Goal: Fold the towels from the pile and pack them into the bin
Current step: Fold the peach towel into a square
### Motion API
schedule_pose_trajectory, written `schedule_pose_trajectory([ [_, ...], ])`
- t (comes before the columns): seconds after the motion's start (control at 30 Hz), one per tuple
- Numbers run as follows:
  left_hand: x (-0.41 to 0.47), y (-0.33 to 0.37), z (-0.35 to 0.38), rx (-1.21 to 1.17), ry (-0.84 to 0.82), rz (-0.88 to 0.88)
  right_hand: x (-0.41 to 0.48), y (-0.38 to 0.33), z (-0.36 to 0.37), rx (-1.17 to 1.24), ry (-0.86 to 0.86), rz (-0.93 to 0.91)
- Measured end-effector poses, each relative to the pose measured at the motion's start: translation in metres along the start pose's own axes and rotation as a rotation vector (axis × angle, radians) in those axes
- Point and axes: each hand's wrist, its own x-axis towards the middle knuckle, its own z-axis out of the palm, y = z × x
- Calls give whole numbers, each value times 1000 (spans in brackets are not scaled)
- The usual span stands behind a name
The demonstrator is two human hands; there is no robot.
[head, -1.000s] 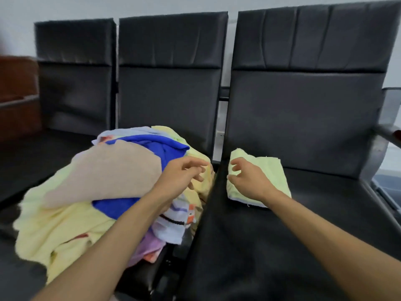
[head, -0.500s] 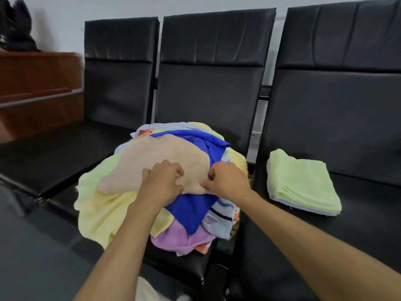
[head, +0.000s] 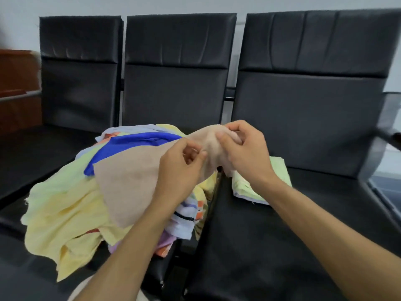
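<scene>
A beige towel [head: 130,181], still partly draped on the pile [head: 60,213] heaped at the front edge of the middle chair [head: 173,94], is pinched by the left hand [head: 180,168] and gripped by the right hand [head: 245,153], while a folded green towel [head: 280,170] lies by the left edge of the right chair [head: 303,224].

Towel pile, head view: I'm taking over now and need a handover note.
Left hand and right hand both pinch one end of the beige towel, raised above the pile on the middle chair.
Done: one light-green towel lies folded on the right chair.
Left: fold the beige towel and the rest of the pile, pack all. No bin in view.
</scene>
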Motion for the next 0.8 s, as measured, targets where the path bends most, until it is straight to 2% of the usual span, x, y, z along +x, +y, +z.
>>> schedule_pose_trajectory([
  [0.03,-2,4,11,-32,-43,-7,-2,2,-17,-26,7,-5],
  [0.1,-9,15,39,-59,-228,-10,-10,12,-61,-116,-13,-24],
  [0.23,-28,26,72,-58,-606,-6,-39,34,-139,-330,-198,-58],
  [0.3,-38,27,86,71,-653,27,-58,45,-170,-412,-295,-31],
  [0.37,-47,27,99,147,-620,35,-76,55,-190,-423,-359,13],
  [0.47,-61,28,118,104,-626,-3,-96,68,-205,-416,-390,20],
  [0.53,-69,27,132,25,-721,-40,-101,71,-210,-425,-439,18],
  [0.67,-87,28,145,-229,-938,-159,-102,66,-214,-240,-434,45],
  [0.73,-92,27,143,-242,-1031,-161,-103,66,-215,-191,-424,39],
  [0.8,-94,28,137,-157,-1085,-98,-102,70,-216,-211,-406,50],
])
